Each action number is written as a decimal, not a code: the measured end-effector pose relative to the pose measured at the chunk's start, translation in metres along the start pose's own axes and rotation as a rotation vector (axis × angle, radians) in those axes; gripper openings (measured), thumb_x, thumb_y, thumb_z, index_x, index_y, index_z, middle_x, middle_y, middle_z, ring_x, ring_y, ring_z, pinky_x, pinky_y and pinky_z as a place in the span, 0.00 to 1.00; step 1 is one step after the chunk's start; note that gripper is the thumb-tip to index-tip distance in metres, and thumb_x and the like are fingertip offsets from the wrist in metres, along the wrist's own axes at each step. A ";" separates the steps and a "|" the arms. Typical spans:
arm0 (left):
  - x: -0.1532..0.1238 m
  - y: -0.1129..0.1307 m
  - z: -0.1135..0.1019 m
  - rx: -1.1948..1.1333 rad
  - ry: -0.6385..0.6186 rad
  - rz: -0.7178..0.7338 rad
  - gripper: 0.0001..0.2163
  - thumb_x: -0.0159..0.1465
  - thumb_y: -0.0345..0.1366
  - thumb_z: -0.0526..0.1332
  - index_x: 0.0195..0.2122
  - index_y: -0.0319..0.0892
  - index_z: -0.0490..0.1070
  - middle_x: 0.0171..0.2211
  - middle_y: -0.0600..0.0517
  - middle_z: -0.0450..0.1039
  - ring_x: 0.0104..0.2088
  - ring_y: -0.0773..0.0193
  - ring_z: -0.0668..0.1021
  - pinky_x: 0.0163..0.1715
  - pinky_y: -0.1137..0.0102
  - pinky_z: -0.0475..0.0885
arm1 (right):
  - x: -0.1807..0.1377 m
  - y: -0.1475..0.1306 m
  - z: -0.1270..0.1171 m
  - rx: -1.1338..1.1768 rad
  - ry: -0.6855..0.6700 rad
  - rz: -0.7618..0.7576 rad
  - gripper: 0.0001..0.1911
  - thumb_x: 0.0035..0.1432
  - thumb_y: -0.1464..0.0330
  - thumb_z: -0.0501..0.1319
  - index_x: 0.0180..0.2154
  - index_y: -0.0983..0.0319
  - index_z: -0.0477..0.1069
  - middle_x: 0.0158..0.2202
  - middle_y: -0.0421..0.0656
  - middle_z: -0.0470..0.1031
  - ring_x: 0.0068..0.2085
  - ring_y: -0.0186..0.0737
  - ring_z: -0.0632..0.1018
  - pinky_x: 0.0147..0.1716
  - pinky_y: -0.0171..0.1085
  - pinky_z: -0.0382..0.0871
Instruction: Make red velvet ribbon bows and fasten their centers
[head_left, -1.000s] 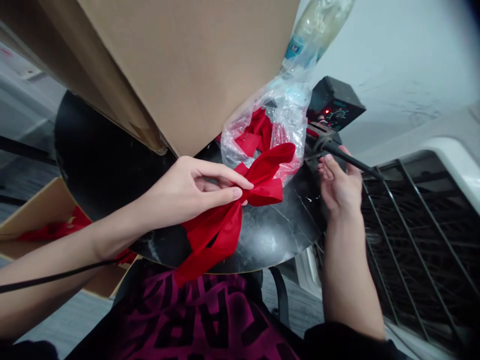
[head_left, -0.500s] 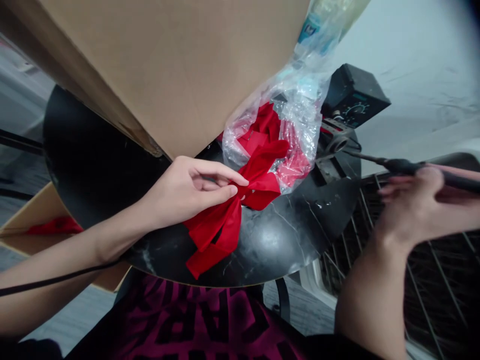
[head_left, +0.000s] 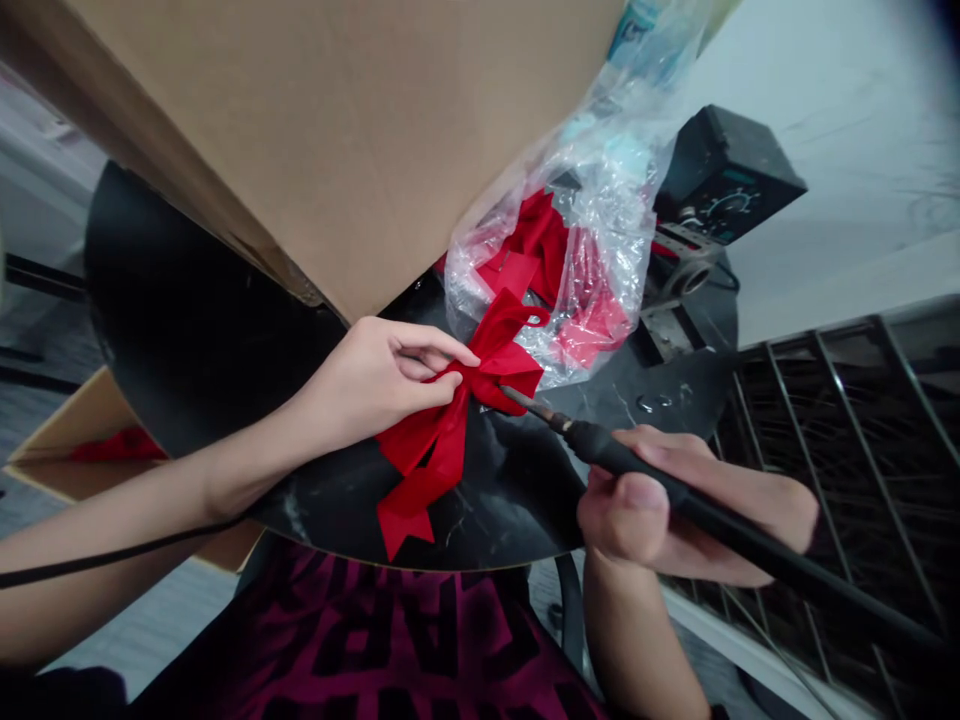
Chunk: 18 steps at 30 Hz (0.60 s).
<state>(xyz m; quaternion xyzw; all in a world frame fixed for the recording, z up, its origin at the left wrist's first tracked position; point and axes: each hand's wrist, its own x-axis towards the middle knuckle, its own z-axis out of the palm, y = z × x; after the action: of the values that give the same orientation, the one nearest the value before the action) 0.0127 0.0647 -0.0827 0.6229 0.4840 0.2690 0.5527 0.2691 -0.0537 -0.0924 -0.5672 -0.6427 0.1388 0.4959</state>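
- The left hand [head_left: 375, 378] grips narrowly, thumb and fingertips pinching the knot of a red ribbon bow [head_left: 457, 425].
- That bow sits right at the pinch, just above a black marble-look round table [head_left: 180, 300], its tails hanging below the hand.
- The right hand [head_left: 645, 510] is wrapped firmly around the black handle of a soldering iron [head_left: 637, 465], its thin tip right at the bow's edge; whether they touch, I can't tell.
- Just beyond the left hand, a clear plastic bag [head_left: 600, 210] holds more red ribbon [head_left: 525, 250].
- Past the right hand stands a soldering station [head_left: 731, 175], with a wire rack [head_left: 847, 440] nearer that hand.
- Above the left hand, a cardboard box [head_left: 300, 130] looms; below it, a black cord [head_left: 127, 545] lies across the forearm.
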 end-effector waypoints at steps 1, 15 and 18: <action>-0.001 0.000 0.001 -0.004 0.001 -0.003 0.11 0.58 0.31 0.72 0.42 0.42 0.86 0.34 0.51 0.86 0.35 0.62 0.87 0.36 0.78 0.81 | 0.002 -0.002 0.003 -0.001 -0.008 0.000 0.09 0.58 0.58 0.69 0.38 0.55 0.76 0.29 0.43 0.79 0.30 0.51 0.85 0.25 0.44 0.80; -0.007 -0.005 0.003 0.037 -0.027 0.043 0.12 0.62 0.32 0.69 0.47 0.43 0.85 0.39 0.51 0.87 0.40 0.60 0.88 0.42 0.76 0.82 | 0.026 -0.014 0.061 -0.112 0.348 -0.332 0.02 0.58 0.65 0.64 0.35 0.54 0.76 0.21 0.39 0.75 0.19 0.40 0.77 0.14 0.39 0.68; -0.007 -0.005 0.003 0.034 -0.028 0.049 0.12 0.62 0.32 0.69 0.47 0.43 0.85 0.39 0.51 0.88 0.41 0.60 0.88 0.41 0.77 0.82 | 0.024 -0.014 0.057 -0.088 0.308 -0.322 0.03 0.59 0.66 0.64 0.37 0.54 0.77 0.22 0.39 0.75 0.21 0.41 0.78 0.16 0.39 0.69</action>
<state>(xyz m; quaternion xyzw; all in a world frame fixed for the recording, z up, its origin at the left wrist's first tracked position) 0.0112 0.0572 -0.0868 0.6477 0.4653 0.2654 0.5419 0.2190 -0.0154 -0.0977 -0.4928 -0.6473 -0.0586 0.5786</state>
